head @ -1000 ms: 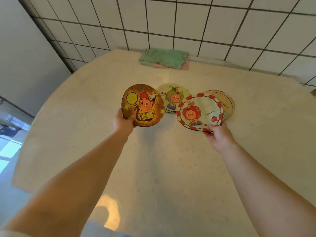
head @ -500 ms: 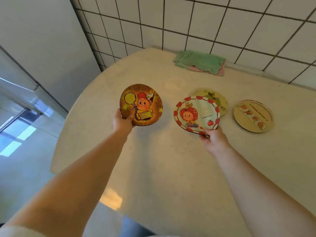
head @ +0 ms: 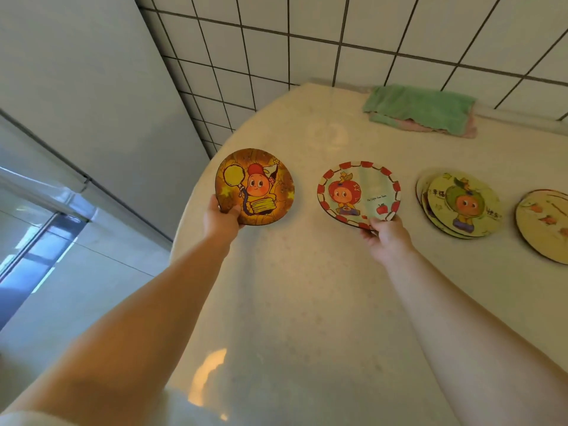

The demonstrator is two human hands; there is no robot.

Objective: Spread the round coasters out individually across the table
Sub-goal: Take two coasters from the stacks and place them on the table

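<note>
My left hand grips the lower edge of an orange-brown round coaster with a balloon figure, held tilted over the table's left edge. My right hand pinches the near rim of a red-bordered coaster with an apple-headed figure, held just above the table. To its right a small overlapping pile of coasters lies flat, a green-hatted figure on top. Further right lies a pale coaster, cut off by the frame.
The cream table has a curved left edge with floor and a grey cabinet beyond it. A folded green and pink cloth lies at the back against the white tiled wall.
The view has swung left. Both held coasters have moved left, away from the pile; the red-bordered one is now well apart from the green-figure coaster it overlapped before.
</note>
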